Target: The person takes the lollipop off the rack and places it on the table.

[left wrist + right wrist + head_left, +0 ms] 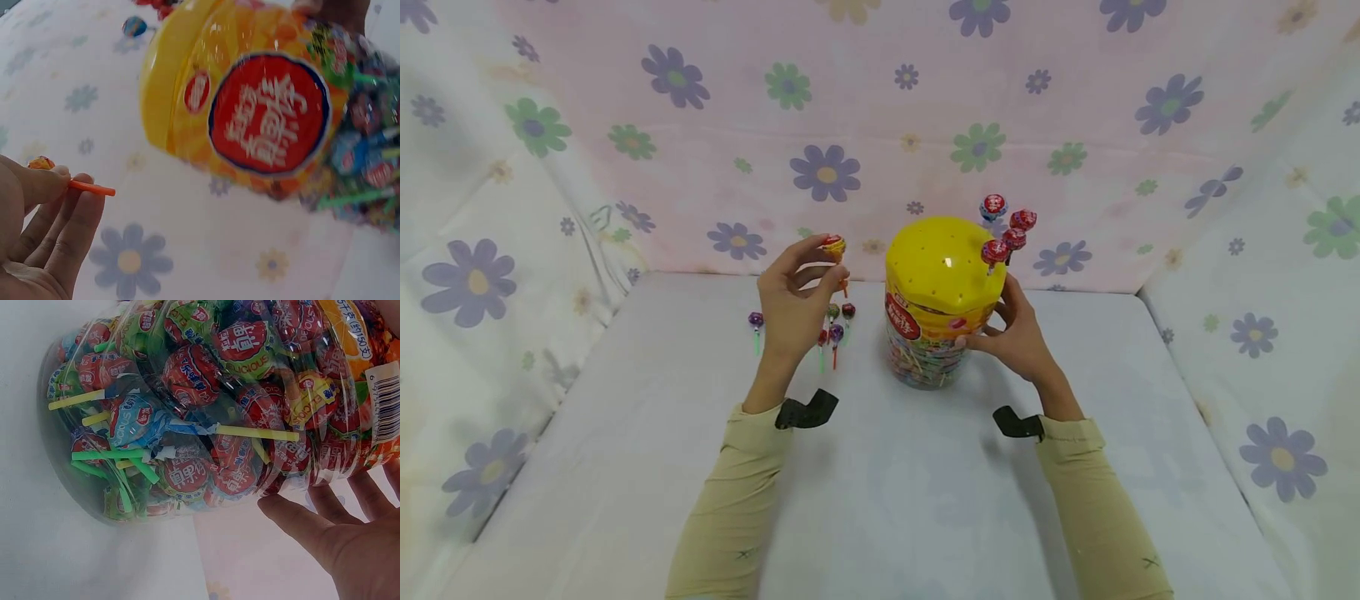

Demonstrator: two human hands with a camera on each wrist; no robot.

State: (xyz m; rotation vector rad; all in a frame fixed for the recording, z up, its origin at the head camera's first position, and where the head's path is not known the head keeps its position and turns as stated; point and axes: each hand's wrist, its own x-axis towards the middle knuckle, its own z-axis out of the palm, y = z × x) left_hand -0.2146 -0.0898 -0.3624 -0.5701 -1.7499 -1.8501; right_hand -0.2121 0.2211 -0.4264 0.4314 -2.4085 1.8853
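Observation:
Between the thumb and fingers of my left hand (793, 296) is a lollipop (833, 247) with a red and yellow wrapper. Its orange stick (92, 187) points downward in the head view. My right hand (1022, 337) grips the right side of a clear plastic jar (212, 400) full of wrapped lollipops, thumb at the front and fingers partly hidden behind. The jar stands upright under a yellow lid (943, 262) dotted with small holes. Several red and blue wrapped lollipops (995, 206) stick up at the lid's right edge. Left hand and jar are apart.
Several loose lollipops (837, 333) lie on the white tabletop (895, 483) below the left hand, with a purple one (756, 319) farther left. Flower-print cloth (865, 108) hangs behind the table and along both sides.

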